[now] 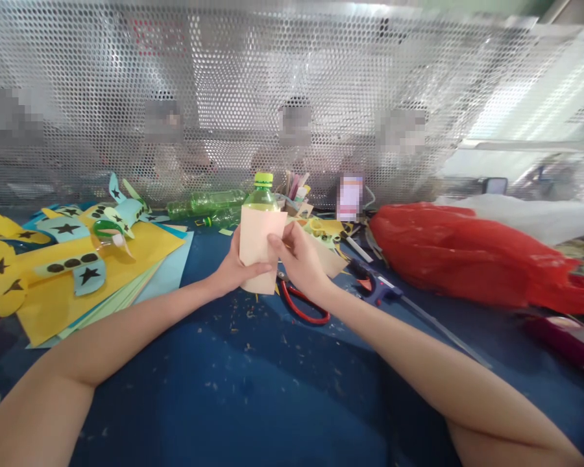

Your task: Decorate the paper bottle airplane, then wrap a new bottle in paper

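Observation:
A clear plastic bottle (pixel 263 196) with a green cap stands upright between my hands, above the blue table. Against its front lies a cream sheet of paper (pixel 259 237) that hides most of its body. My left hand (pixel 236 267) wraps the bottle from the left, its thumb across the paper's lower part. The paper's right side is pinched between thumb and fingers of my right hand (pixel 299 254). Just below the right hand lie red-handled scissors (pixel 304 308), their blades partly hidden.
Paper-decorated bottle planes (pixel 63 259) lie on coloured paper sheets (pixel 168 272) at left. Green bottles (pixel 209 202) lie behind. At right are a glue gun (pixel 380 288), a glue stick (pixel 442 331) and a red plastic bag (pixel 467 253). A perforated metal screen (pixel 243 84) rises at the back.

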A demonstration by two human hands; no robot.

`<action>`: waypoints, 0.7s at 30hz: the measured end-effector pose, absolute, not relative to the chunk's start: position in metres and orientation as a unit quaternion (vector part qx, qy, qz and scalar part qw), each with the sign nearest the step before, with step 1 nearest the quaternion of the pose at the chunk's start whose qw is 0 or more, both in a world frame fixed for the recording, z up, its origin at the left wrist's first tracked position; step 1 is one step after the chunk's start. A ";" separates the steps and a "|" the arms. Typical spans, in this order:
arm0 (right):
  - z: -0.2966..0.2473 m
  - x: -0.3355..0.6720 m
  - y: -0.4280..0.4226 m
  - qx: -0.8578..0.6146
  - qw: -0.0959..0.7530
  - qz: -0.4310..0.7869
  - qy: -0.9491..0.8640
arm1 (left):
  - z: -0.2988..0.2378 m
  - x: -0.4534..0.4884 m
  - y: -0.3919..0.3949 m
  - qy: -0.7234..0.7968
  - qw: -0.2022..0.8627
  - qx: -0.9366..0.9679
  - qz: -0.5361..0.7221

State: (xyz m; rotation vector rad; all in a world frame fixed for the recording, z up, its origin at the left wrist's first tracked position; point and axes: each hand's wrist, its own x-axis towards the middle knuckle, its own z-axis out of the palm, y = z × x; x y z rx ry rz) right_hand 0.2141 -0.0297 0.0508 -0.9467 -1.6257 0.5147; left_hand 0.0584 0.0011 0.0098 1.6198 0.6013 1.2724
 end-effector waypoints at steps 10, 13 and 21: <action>0.052 0.214 -0.033 -0.423 0.531 0.161 -0.716 | 0.026 0.063 -0.002 0.266 0.516 0.600 0.551; 0.053 0.213 -0.036 -0.426 0.522 0.154 -0.723 | 0.030 0.064 -0.002 0.279 0.541 0.574 0.547; 0.051 0.213 -0.035 -0.434 0.506 0.132 -0.734 | 0.034 0.066 -0.005 0.255 0.604 0.546 0.522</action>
